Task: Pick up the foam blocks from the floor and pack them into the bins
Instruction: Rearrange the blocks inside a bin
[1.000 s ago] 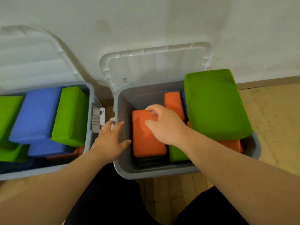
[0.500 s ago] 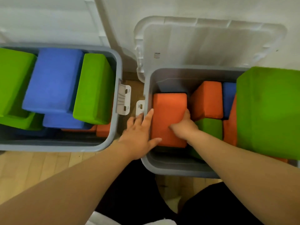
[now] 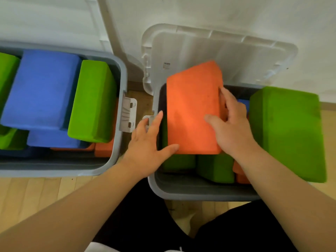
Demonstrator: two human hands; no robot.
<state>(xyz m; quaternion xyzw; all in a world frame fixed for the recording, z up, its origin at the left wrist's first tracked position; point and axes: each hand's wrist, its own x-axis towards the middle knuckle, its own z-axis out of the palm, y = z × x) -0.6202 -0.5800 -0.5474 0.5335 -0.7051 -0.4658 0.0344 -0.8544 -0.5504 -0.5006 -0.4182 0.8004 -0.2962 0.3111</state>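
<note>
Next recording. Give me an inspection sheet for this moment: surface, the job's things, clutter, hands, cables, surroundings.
Surface: wooden floor, both bins standing on it.
Job's things: left bin holds blue block, green block and others; right bin holds green and orange blocks; large green block rests over its right side; orange block raised above its left side.
Clutter: nothing seen.
Hands: right hand grips the orange block by its right edge, thumb on top; left hand open over the right bin's left rim, thumb at the block's near corner.
Cables: nothing seen.
Surroundings: white wall; a white lid leans against it behind each bin.
</note>
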